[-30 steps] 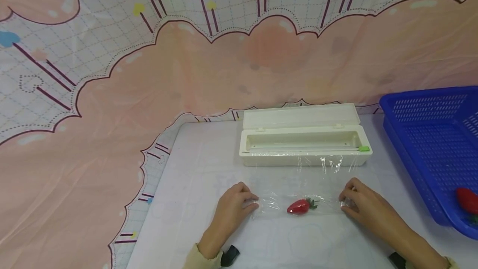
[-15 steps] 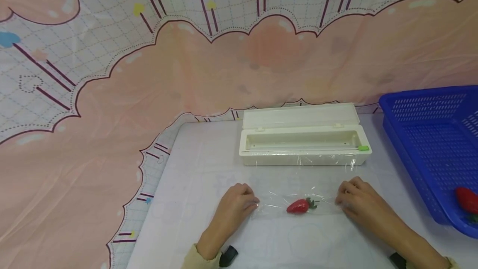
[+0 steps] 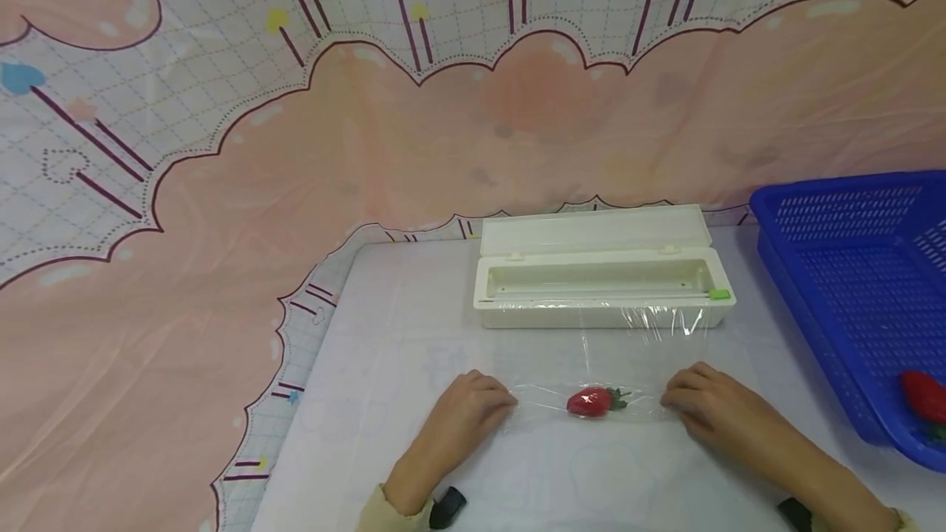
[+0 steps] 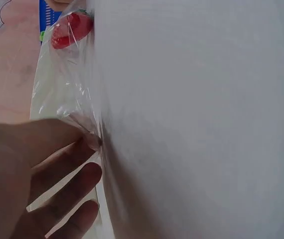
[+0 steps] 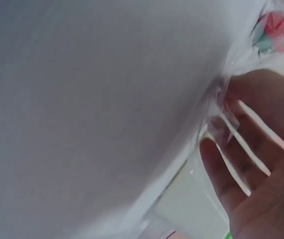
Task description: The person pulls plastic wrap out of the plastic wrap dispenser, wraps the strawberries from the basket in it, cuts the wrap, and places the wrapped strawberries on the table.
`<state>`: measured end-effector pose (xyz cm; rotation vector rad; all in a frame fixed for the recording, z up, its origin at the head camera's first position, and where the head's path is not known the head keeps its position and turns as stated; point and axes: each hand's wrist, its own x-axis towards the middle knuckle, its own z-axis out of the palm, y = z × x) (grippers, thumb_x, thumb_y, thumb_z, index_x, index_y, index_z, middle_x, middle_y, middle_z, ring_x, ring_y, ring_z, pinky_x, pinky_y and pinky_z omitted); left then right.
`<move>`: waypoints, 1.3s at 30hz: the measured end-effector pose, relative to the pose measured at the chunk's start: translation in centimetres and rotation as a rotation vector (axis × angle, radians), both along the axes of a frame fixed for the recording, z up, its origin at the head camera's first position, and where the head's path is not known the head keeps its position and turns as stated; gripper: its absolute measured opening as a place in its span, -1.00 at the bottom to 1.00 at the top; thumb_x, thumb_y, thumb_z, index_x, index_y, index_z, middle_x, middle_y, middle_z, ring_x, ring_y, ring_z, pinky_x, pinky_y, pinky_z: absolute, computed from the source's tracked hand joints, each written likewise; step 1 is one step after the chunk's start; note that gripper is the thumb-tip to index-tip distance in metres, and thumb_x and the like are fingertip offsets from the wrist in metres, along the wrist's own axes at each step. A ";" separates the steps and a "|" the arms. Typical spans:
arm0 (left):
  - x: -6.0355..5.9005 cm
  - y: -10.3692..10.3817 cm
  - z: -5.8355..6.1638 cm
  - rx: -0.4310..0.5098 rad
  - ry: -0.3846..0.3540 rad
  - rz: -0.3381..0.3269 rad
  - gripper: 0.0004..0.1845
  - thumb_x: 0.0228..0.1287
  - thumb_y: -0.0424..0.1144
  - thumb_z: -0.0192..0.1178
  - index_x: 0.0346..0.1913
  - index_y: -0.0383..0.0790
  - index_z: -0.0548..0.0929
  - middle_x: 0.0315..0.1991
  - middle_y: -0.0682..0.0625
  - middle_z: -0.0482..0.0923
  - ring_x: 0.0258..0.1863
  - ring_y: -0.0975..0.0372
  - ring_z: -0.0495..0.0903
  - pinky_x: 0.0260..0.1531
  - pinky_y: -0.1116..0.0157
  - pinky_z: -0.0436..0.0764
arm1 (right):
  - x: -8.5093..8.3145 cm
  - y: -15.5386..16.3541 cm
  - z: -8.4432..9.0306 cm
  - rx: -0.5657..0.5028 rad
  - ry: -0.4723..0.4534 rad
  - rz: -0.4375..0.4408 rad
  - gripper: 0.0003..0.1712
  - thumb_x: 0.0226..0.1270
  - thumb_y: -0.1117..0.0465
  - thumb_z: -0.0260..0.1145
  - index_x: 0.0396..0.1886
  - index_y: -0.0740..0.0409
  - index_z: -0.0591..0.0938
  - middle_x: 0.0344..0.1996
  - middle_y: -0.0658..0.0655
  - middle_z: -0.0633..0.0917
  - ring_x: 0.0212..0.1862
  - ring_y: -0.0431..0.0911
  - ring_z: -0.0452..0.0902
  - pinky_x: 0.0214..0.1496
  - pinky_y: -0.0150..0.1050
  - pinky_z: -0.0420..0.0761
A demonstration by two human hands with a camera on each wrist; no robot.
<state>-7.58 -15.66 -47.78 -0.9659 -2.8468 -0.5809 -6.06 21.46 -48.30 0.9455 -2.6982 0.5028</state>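
Observation:
A red strawberry (image 3: 589, 402) with green leaves lies on the white table under clear plastic wrap (image 3: 543, 397). The wrap stretches from the front of a long white dispenser (image 3: 599, 314) toward the hands. At its left end, my left hand (image 3: 466, 410) pinches the film between thumb and forefinger, its other fingers loose in the left wrist view. My right hand (image 3: 713, 401) pinches the opposite end, with a crumpled bit of film (image 5: 221, 127) among the fingers in the right wrist view. Both hands are close over the table, the strawberry between them.
The dispenser's lid (image 3: 594, 230) is raised at the back, and a green slider (image 3: 719, 295) sits at the right of its front bar. A blue basket (image 3: 813, 335) stands at the right with another strawberry (image 3: 924, 396) inside. Patterned cloth (image 3: 443, 154) hangs behind the table.
The right hand has shifted slightly left and the left hand slightly right, drawing closer together. The film over the strawberry has tightened, and the strawberry has turned and shifted slightly away from the person.

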 end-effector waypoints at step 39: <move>-0.5 -0.9 0.0 0.081 -0.148 0.071 -0.83 0.42 -0.10 0.19 -0.20 0.01 0.79 -0.23 0.25 0.72 -0.12 0.36 0.58 -0.04 0.29 0.55 | -0.5 1.2 1.3 -0.016 -0.168 -0.107 -0.84 0.17 0.27 0.45 -0.27 -0.06 0.77 -0.32 -0.17 0.76 -0.21 -0.16 0.70 -0.15 -0.11 0.68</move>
